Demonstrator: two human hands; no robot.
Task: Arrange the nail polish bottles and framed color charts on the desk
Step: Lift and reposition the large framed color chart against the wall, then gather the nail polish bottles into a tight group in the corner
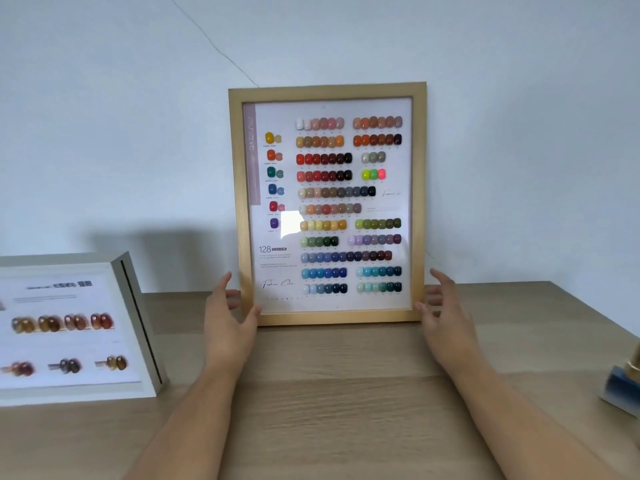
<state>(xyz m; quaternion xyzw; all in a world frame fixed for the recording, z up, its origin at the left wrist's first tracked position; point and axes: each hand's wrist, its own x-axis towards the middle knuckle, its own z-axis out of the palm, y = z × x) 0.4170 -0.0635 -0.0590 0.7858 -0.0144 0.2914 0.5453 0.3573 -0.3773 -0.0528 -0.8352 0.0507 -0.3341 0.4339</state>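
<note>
A wooden-framed colour chart (329,202) with rows of many-coloured nail swatches stands upright on the desk (346,393) and leans against the wall. My left hand (227,317) is at its lower left corner with fingers spread, the thumb touching the frame. At the lower right corner is my right hand (441,313), fingers apart and brushing the frame's edge. Neither hand grips the frame. A white-framed chart (74,327) with amber and brown swatches stands tilted at the far left. A nail polish bottle (625,382), blue with a gold cap, is cut off at the right edge.
The pale wall rises directly behind the desk. Bare wood-grain desk surface lies between the two frames and in front of the wooden frame. The desk's right edge runs diagonally near the bottle.
</note>
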